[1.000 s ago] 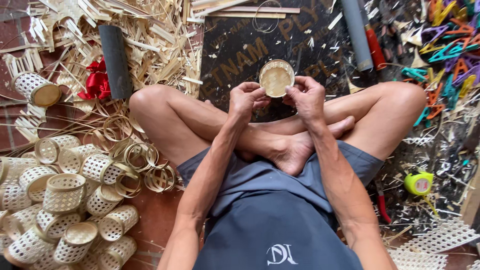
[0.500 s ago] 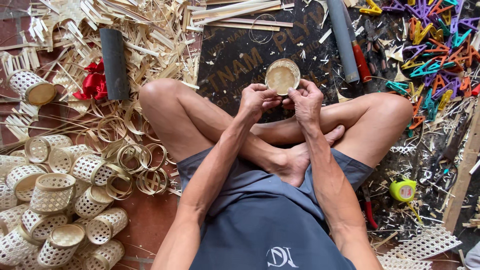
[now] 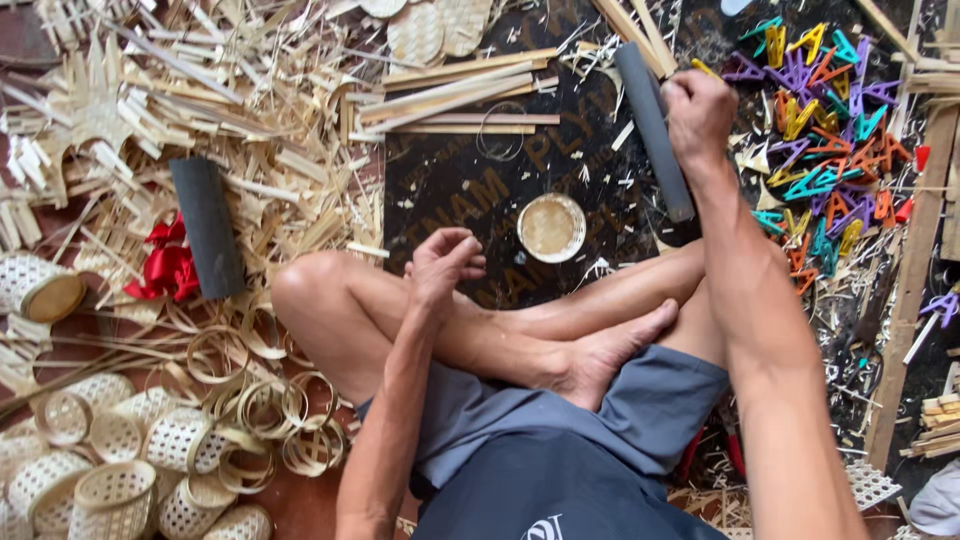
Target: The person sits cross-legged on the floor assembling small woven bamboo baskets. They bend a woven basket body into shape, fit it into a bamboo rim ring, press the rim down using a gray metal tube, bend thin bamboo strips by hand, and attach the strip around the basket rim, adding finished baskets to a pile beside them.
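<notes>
**Hands apart over a small woven bamboo disc**

The fingers of the right hand (image 3: 698,112) are curled into a tight fist, knuckles toward the camera; whether anything is pinched inside cannot be told. The fist sits just beside the upper end of a grey tube (image 3: 655,128), which lies slanted on the dark board (image 3: 450,190). The right forearm stretches forward from the lower right of the view, crossing over the bent right knee.

The fingers of the left hand (image 3: 442,262) are loosely bent and hold nothing, the thumb and forefinger slightly apart. That hand hovers over the left shin, near the board's front edge.

Between the two hands, on the board, lies a small round woven disc (image 3: 551,228), pale with a light rim. Neither hand touches it; the left hand is nearer to it than the right.

The person sits cross-legged in grey shorts, one bare foot (image 3: 610,350) tucked over the other leg. To the right of the fist, a heap of coloured plastic clips (image 3: 815,120) is spread out. To the left lie bamboo strips (image 3: 460,95), a second grey tube (image 3: 207,228), a red ribbon (image 3: 165,265), loose bamboo rings (image 3: 270,400), and a cluster of small woven baskets (image 3: 130,470).
</notes>
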Action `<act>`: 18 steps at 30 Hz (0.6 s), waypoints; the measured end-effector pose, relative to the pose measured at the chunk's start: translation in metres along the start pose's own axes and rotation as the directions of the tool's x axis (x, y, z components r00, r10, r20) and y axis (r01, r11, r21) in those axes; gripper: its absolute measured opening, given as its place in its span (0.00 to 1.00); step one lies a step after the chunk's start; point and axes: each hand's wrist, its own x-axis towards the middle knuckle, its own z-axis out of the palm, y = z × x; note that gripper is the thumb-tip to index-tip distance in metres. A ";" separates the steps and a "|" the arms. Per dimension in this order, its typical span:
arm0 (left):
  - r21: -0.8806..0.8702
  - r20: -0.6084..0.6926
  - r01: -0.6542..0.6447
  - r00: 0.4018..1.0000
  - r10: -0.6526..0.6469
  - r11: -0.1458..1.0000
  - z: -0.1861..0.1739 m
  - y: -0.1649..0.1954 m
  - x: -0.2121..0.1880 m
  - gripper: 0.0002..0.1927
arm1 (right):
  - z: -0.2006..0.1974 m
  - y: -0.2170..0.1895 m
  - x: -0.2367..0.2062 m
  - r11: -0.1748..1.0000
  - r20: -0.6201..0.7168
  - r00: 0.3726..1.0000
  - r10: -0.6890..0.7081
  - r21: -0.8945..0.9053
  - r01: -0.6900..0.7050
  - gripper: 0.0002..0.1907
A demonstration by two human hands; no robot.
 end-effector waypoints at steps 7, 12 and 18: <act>0.022 0.040 0.137 0.990 -0.138 0.990 0.008 -0.013 0.028 0.12 | 0.050 0.017 0.109 0.972 0.255 0.967 -0.023 -0.221 0.082 0.08; 0.020 0.053 0.191 0.980 -0.192 0.981 0.009 -0.013 0.034 0.12 | 0.068 0.029 0.127 0.933 0.473 0.864 0.175 -0.360 0.008 0.18; -0.010 0.072 0.191 0.979 -0.189 0.982 0.011 -0.011 0.032 0.13 | 0.068 0.051 0.124 0.974 0.400 0.912 0.087 -0.225 0.006 0.14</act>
